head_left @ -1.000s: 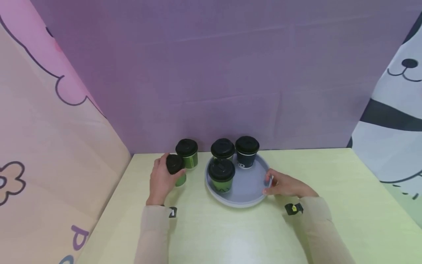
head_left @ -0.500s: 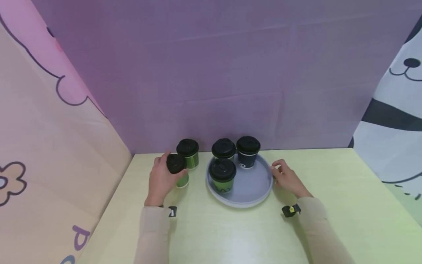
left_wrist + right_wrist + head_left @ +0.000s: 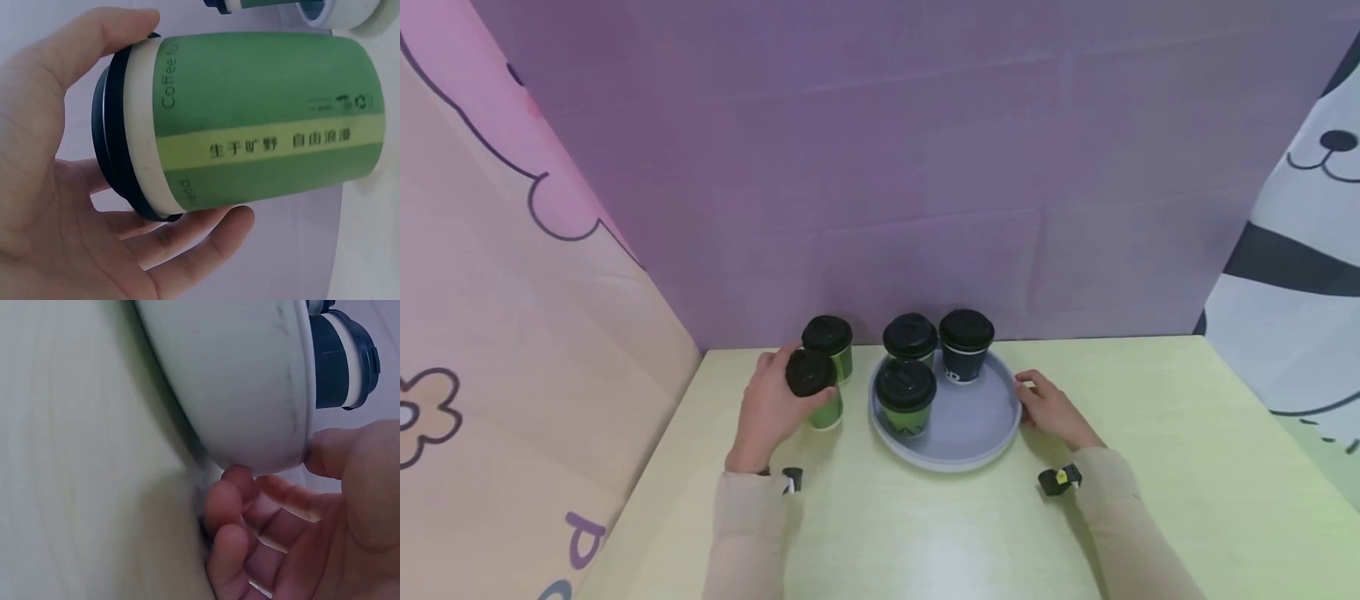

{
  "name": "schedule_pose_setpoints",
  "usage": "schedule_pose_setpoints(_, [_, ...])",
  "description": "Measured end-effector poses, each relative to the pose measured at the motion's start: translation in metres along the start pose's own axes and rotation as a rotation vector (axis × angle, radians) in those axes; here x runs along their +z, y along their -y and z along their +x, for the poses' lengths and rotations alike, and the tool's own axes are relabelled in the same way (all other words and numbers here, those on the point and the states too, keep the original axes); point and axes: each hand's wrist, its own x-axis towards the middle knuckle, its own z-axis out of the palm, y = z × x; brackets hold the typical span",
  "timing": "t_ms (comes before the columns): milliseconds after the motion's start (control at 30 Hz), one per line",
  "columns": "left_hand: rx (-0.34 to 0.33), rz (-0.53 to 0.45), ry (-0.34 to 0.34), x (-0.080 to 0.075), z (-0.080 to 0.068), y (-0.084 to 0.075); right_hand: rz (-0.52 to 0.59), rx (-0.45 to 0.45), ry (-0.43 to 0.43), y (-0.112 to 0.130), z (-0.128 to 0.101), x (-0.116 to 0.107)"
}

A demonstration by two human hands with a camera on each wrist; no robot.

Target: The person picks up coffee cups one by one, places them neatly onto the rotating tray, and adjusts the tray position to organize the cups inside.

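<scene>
My left hand point(image 3: 772, 408) grips a green paper coffee cup point(image 3: 269, 119) by its black lid, thumb on one side and fingers on the other. The cup stands nearly upright over the table, left of a round grey tray point(image 3: 973, 425). At the tray's right edge, my right hand point(image 3: 1051, 410) holds the rim; in the right wrist view the thumb lies at the rim and curled fingers touch the lower side. On the tray are a green lidded cup point(image 3: 906, 400), a dark blue lidded cup point(image 3: 964, 358) and a third lidded cup point(image 3: 910, 337), partly hidden.
Another green lidded cup point(image 3: 829, 342) stands on the table behind the held one, partly covered by it. The pale table point(image 3: 880, 533) meets a purple backdrop point(image 3: 865, 167) close behind the cups. Printed panels flank both sides.
My left hand has carried the cup a little rightward, toward the tray. My right hand has shifted from the tray's front-right rim outward to its right edge. The tray stays in place.
</scene>
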Motion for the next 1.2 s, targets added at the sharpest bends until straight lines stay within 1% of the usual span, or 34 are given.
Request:
schedule_pose_setpoints(133, [-0.001, 0.011, 0.022, -0.003, -0.002, -0.003, 0.005, 0.013, 0.036, 0.0, -0.001, -0.001])
schedule_pose_setpoints(267, [0.002, 0.022, 0.034, -0.005, -0.004, -0.005, 0.027, 0.015, 0.098, -0.001, -0.002, -0.004])
schedule_pose_setpoints(367, [0.018, 0.03, 0.04, -0.007, -0.005, -0.007, 0.048, 0.02, 0.136, -0.001, -0.003, -0.006])
schedule_pose_setpoints(667, [0.073, 0.054, 0.065, -0.013, -0.011, -0.02, 0.121, 0.042, 0.192, 0.003, -0.003, -0.009])
schedule_pose_setpoints(933, [0.101, 0.045, 0.073, -0.013, -0.013, -0.028, 0.147, 0.022, 0.253, 0.003, -0.006, -0.013])
schedule_pose_setpoints(1200, [0.135, 0.04, 0.084, -0.011, -0.014, -0.034, 0.172, -0.002, 0.346, -0.001, -0.008, -0.019])
